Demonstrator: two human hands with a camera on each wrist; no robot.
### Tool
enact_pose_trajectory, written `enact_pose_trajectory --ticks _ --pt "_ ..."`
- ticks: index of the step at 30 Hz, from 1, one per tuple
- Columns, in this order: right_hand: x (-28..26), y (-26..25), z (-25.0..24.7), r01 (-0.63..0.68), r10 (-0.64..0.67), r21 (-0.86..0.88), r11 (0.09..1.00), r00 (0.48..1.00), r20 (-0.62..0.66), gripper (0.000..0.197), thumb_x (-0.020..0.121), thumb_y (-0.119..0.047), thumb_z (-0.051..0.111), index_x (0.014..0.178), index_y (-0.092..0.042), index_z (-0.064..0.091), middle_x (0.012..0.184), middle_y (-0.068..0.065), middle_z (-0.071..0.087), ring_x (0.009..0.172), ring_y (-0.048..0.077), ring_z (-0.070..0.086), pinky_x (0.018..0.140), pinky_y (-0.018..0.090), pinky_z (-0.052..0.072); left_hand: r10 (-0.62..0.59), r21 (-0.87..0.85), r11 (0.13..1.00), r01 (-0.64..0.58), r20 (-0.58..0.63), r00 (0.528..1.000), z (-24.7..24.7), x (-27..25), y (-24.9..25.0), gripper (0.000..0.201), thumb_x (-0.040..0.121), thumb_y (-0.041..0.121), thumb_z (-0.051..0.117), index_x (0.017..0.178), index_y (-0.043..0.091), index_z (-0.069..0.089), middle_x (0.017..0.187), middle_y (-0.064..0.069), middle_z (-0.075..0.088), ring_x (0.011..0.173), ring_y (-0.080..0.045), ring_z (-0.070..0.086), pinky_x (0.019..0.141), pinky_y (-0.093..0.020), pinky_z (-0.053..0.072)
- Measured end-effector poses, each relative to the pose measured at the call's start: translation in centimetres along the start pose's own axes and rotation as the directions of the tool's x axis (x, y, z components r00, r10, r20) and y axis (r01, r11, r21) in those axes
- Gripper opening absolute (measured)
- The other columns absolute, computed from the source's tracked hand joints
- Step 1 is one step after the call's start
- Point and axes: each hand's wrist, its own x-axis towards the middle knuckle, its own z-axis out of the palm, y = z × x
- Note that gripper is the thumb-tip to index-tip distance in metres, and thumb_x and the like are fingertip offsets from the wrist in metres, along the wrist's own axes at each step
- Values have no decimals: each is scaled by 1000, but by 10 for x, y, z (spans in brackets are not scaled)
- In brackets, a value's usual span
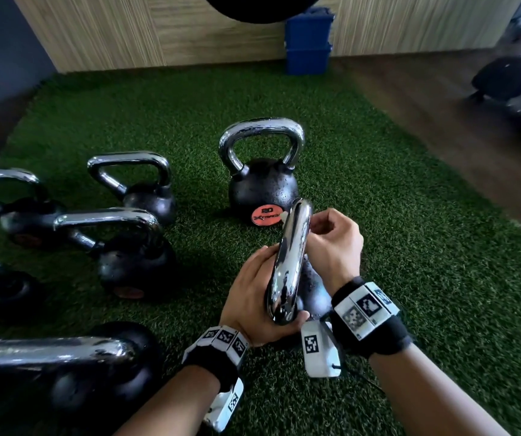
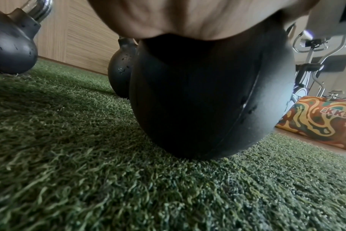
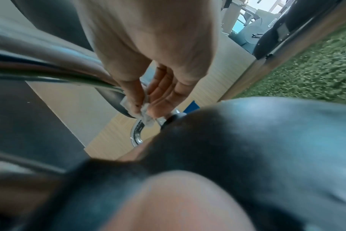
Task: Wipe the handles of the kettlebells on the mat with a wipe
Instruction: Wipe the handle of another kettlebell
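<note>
The nearest kettlebell stands on the green mat [image 1: 410, 247], its chrome handle [image 1: 289, 262] pointing away from me. My left hand [image 1: 259, 297] grips the near end of that handle, thumb under its corner. My right hand [image 1: 325, 234] is on the handle's far right side and pinches a crumpled white wipe [image 3: 146, 117] against the chrome between thumb and fingers [image 3: 162, 100]. In the left wrist view only my palm [image 2: 188, 18] and the kettlebell's black body [image 2: 207, 96] show. A 20 kg kettlebell [image 1: 262, 187] stands just beyond, its handle [image 1: 262, 130] speckled with droplets.
Several more kettlebells stand in rows on the left of the mat, the closest [image 1: 133, 262] beside my left hand. Blue bins [image 1: 308, 42] sit against the wooden wall. Wooden floor lies right of the mat, with an exercise bike [image 2: 310, 62] and a patterned bag [image 2: 316, 121].
</note>
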Motion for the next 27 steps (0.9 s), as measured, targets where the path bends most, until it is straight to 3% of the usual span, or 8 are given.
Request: enact_pose_trajectory --ticks 3,8,12,18,20,22,24,27 --pt "0 -5 3 -41 39 -63 997 999 -32 20 69 -29 84 68 -21 66 61 -11 65 53 1 55 47 12 40 -42 -18 999 42 25 999 -1 0 0 100 74 77 66 151 24 29 152 33 26 145 -5 36 121 -37 34" --pt "-2 -6 1 -130 141 -167 977 989 52 18 70 -23 82 67 -14 67 50 -8 62 41 -1 56 33 8 34 -137 -57 988 143 85 987 -4 2 4 107 68 67 79 148 7 41 148 -2 46 140 -27 47 115 -51 40" --pt "-2 -13 -9 -111 168 -288 951 969 182 13 74 -21 78 78 -14 68 72 0 70 61 13 63 50 20 51 -120 -5 992 124 221 968 -19 7 12 114 69 59 85 149 -5 36 153 -14 43 147 -29 39 121 -50 32" --pt "16 -35 -56 346 -203 -366 864 904 376 24 90 -10 70 111 -13 60 91 -4 68 69 1 63 51 10 47 -278 109 957 270 621 733 -74 34 29 140 48 81 85 159 41 9 158 17 41 143 -5 43 121 -40 37" --pt "25 -52 -64 514 -299 -324 794 795 527 53 89 -1 67 136 -24 55 93 -12 66 65 -4 65 49 6 46 -264 -14 945 327 560 786 -89 41 44 139 46 80 88 155 57 6 151 28 47 139 6 45 121 -32 33" --pt "32 -69 -63 679 -320 -344 648 653 686 63 89 -6 65 145 -30 51 106 -5 71 80 -1 67 67 12 54 -230 -70 954 290 445 865 -90 48 63 132 50 77 89 154 59 10 144 28 55 132 13 49 114 -19 36" --pt "33 -82 -59 762 -280 -359 539 564 777 50 90 -27 52 139 -29 58 117 5 72 103 19 68 91 32 55 -186 -5 980 199 332 925 -80 53 78 113 60 63 88 151 56 21 123 23 67 110 14 61 94 -4 44" --pt "29 -90 -60 784 -282 -319 533 520 806 69 75 -59 27 119 -26 67 103 2 72 95 20 67 88 35 55 -208 126 975 183 236 949 -70 57 89 94 66 26 77 144 49 31 82 14 64 75 4 63 60 -2 43"
